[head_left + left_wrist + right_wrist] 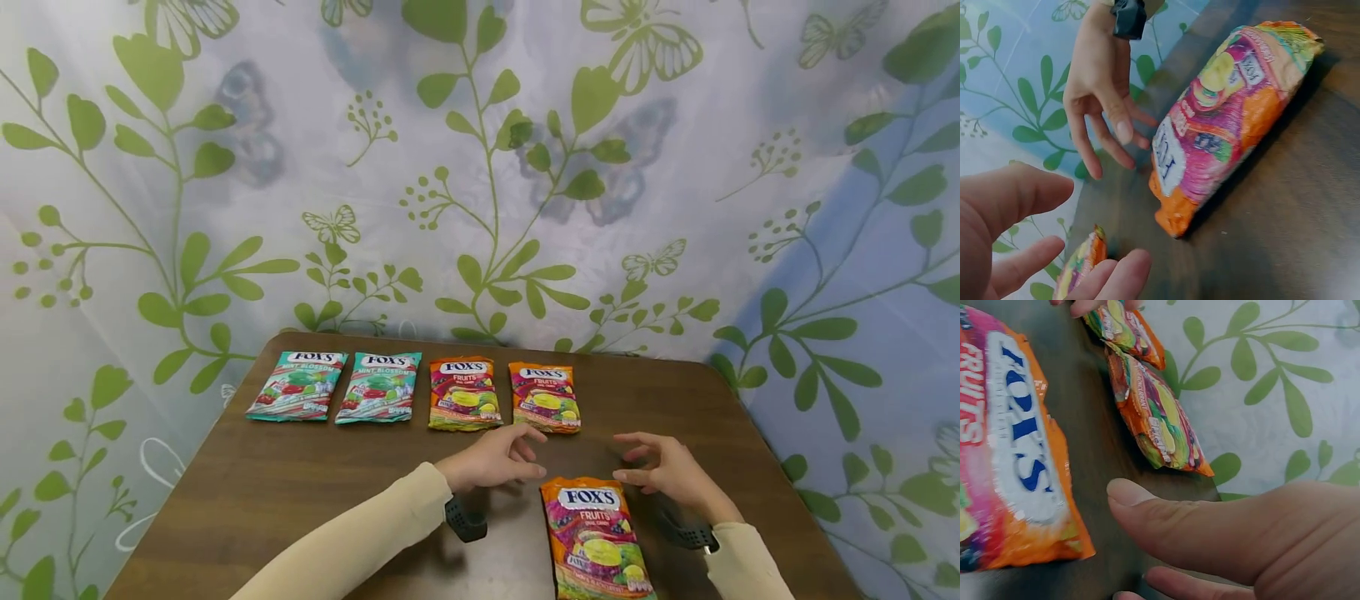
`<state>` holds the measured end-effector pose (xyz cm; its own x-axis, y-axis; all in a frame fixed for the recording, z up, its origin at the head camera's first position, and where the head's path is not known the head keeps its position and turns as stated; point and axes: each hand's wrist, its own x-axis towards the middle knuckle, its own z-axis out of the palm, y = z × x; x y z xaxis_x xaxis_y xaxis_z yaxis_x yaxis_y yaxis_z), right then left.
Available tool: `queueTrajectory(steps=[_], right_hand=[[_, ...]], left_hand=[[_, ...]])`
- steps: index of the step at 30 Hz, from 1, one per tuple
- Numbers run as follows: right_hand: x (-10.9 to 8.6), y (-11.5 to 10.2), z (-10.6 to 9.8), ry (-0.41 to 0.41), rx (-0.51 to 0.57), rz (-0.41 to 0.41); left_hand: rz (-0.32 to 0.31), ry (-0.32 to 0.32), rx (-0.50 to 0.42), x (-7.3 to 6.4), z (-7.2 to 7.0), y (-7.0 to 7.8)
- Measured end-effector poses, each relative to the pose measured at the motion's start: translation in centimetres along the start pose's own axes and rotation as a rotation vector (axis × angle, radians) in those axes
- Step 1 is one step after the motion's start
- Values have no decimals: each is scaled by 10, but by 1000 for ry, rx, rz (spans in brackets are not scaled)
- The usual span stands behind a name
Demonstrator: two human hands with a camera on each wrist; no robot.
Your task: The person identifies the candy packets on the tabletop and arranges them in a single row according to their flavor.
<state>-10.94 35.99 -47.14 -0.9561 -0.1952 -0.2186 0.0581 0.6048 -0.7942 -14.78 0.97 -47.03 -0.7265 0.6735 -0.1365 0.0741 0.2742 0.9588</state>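
A large orange and pink Fox's Fruits candy bag lies face up on the table near the front, its top end between my two hands. My left hand hovers just left of that top end, fingers loosely bent and holding nothing. On the other side, my right hand is held over the table, thumb and fingers apart, also holding nothing. In the right wrist view a gap shows between the right thumb and the bag. The left wrist view shows the whole bag apart from both hands.
Along the table's back edge lie two teal Mint Blossom bags and two smaller orange Fruits bags, in a row. Behind the brown wooden table hangs a leaf-patterned curtain.
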Motion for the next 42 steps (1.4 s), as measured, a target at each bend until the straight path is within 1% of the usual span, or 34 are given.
queueTrajectory(steps=[4, 8, 11, 12, 13, 14, 17, 18, 19, 20, 21, 23, 25, 26, 29, 30, 33, 36, 39, 42], right_hand=[[-16, 5, 0, -28, 41, 20], [-29, 5, 1, -35, 102, 27], [-34, 7, 4, -38, 134, 21], [-36, 7, 6, -39, 144, 21], [-37, 8, 7, -41, 153, 22], [-39, 9, 8, -41, 158, 24], [-44, 11, 12, -44, 178, 22], [-46, 11, 13, -43, 182, 19], [-48, 12, 15, -41, 186, 17], [-49, 12, 17, -41, 190, 15], [-51, 12, 18, -42, 193, 15], [-53, 11, 22, -44, 202, 26], [-55, 10, 24, -46, 206, 48], [-55, 9, 25, -47, 207, 61], [-58, 7, 25, -56, 209, 101], [-58, 7, 26, -64, 213, 110], [-61, 6, 27, -100, 228, 119], [-62, 6, 28, -126, 236, 111], [-62, 6, 28, -131, 243, 113], [-62, 7, 28, -132, 256, 125]], left_hand=[[-27, -33, -79, -8, 3, -7], [-34, -52, -115, -16, 7, -10], [-24, -77, -134, -21, 10, -12], [-10, -98, -127, -21, 11, -18], [-8, -110, -134, -21, 12, -20], [-2, -129, -124, -19, 14, -27], [3, -156, -139, -14, 19, -42], [-3, -165, -151, -12, 22, -50], [-18, -161, -194, -10, 25, -54], [-23, -160, -216, -8, 28, -62], [-34, -153, -263, -8, 32, -65], [-48, -154, -304, -6, 38, -75], [-46, -138, -332, -8, 44, -75], [-40, -127, -323, -9, 46, -73], [-41, -119, -337, -9, 51, -77], [-39, -113, -347, -7, 53, -80], [-43, -125, -369, 2, 57, -98], [-19, -128, -346, 7, 61, -108], [7, -117, -306, 8, 65, -106], [14, -98, -282, 3, 67, -95]])
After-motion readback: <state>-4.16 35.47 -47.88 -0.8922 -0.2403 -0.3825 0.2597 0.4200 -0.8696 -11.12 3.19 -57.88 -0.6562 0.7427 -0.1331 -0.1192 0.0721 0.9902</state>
